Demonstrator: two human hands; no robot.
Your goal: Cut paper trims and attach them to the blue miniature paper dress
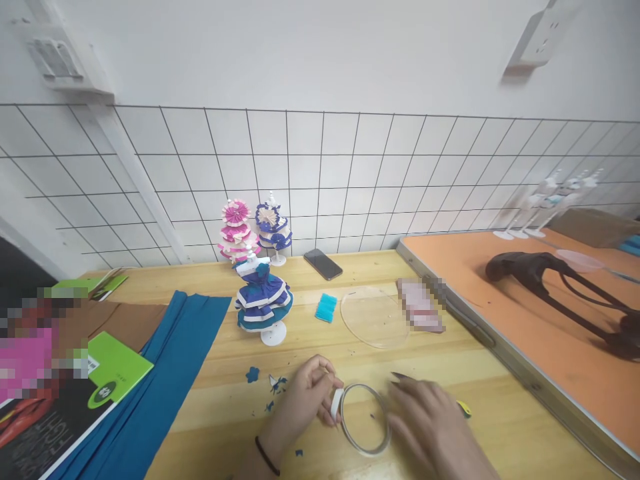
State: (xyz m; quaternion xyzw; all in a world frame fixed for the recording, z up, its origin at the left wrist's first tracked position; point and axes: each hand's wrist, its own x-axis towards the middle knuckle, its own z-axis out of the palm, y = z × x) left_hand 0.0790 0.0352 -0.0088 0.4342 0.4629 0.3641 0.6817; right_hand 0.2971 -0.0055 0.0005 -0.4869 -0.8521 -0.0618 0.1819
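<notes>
My left hand (316, 393) is closed, its thumb and fingers pinching a small white strip (337, 404). The strip sits against the left side of a narrow ring-shaped roll of tape (344, 427), which looks tilted over the wood. Just right of the roll is my right hand (433, 417), smeared by motion. A dark pointed blade (401, 376) shows beyond its fingers, and a yellow handle end (465, 408) on its far side; they look like one pair of scissors. Whether the fingers grip it is hidden.
Ahead stands a blue ruffled paper dress (263, 300) on a white stand, with pink (237, 233) and purple-blue (273, 230) ones behind. Nearby are a phone (323, 264), cyan strips (326, 308), a clear disc (375, 317), paper scraps (253, 375), teal crepe paper (185, 353) and an orange board (450, 260).
</notes>
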